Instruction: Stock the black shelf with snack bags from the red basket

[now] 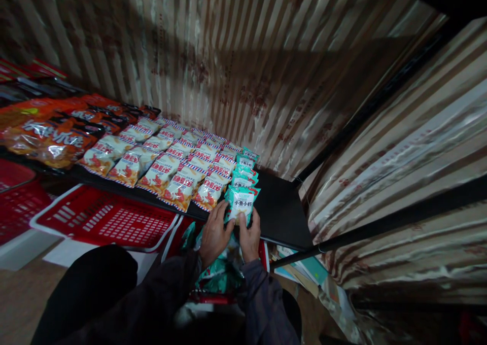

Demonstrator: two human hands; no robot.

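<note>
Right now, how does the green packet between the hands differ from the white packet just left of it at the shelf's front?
The green packet has green edging; the white packet has striped edging. The green packet's main lettering is dark, the white packet's red. The green packet is between the left hand and right hand, while the white packet lies on the shelf. Both show printed fronts.

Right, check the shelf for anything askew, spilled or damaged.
Nothing stands out on the shelf: the white bags lie in fairly neat rows, the green bags line up beside them, and no spill or tear shows.
</note>
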